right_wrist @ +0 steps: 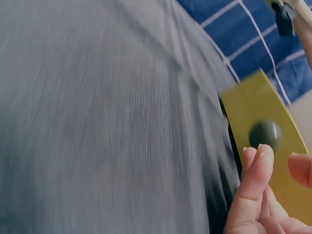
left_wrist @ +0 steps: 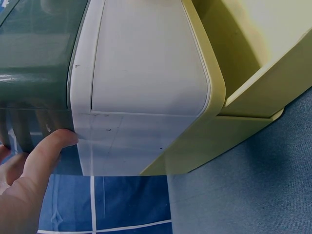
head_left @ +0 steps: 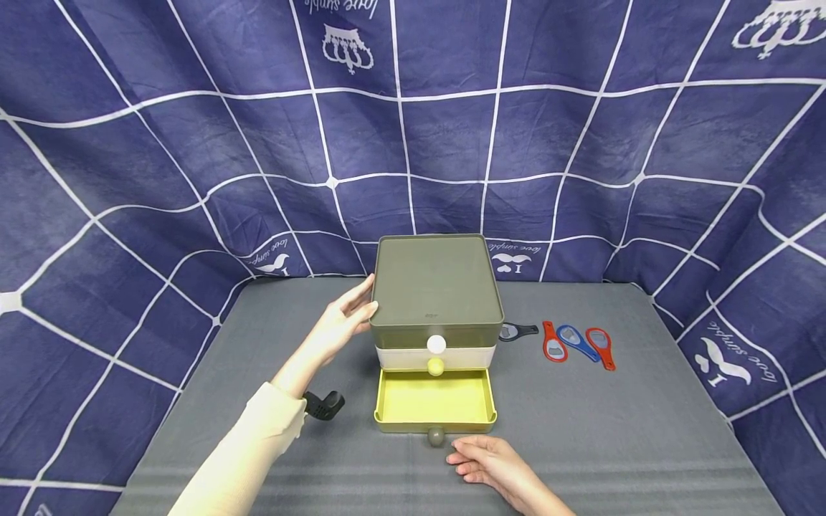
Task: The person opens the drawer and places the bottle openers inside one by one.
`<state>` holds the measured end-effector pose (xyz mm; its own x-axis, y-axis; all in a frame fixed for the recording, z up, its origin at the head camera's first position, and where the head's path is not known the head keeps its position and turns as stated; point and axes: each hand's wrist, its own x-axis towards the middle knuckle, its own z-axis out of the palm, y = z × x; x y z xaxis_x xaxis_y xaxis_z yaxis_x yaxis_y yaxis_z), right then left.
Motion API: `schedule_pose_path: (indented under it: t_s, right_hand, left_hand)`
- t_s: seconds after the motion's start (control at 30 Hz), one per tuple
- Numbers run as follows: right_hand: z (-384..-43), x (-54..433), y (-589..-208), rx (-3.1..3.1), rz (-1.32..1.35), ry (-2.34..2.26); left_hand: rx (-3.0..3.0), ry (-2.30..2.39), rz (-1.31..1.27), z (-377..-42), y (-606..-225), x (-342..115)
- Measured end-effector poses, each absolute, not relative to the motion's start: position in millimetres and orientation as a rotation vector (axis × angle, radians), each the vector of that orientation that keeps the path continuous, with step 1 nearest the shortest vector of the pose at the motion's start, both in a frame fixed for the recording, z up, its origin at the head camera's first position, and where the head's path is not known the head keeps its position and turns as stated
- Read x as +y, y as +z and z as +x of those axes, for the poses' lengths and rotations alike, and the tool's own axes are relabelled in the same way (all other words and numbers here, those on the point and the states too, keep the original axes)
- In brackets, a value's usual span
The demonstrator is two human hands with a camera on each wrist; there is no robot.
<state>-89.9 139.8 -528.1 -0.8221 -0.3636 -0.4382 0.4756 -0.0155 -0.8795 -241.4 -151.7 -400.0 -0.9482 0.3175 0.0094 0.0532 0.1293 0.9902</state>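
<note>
A small stacked drawer box with a dark green top [head_left: 435,283] stands mid-table. Its yellow bottom drawer [head_left: 436,428] is pulled out toward me, and the bare drawer floor shows. On that drawer's front sits a dark green round knob [head_left: 436,437]. My left hand [head_left: 342,322] rests against the box's left side near the top; in the left wrist view its thumb [left_wrist: 51,148] touches the side by the green and white tiers. Just right of the knob is my right hand [head_left: 487,462], thumb and fingers apart. The right wrist view shows its fingertips [right_wrist: 261,153] close to the knob.
Right of the box lie several bottle openers: a black one [head_left: 518,331], a red one [head_left: 553,342], a blue one [head_left: 577,342] and another red one [head_left: 601,347]. A black strap-like piece [head_left: 325,405] shows beside my left wrist. Blue patterned cloth [head_left: 452,136] hangs around the table.
</note>
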Motion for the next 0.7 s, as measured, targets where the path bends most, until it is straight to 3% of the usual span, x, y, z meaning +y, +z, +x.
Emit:
schedule_pose_path:
  t_s: [0.37, 0.7]
  right_hand:
    - [-103.1, 209.4, -510.5, 1.836, 0.166, -1.858]
    - [-141.5, 248.5, -484.4, 1.996, 0.273, -1.894]
  left_hand:
    - [2.203, 1.907, 0.363, -241.7, -400.4, -153.2]
    - [2.192, 1.912, 0.358, -241.5, -399.4, -152.6]
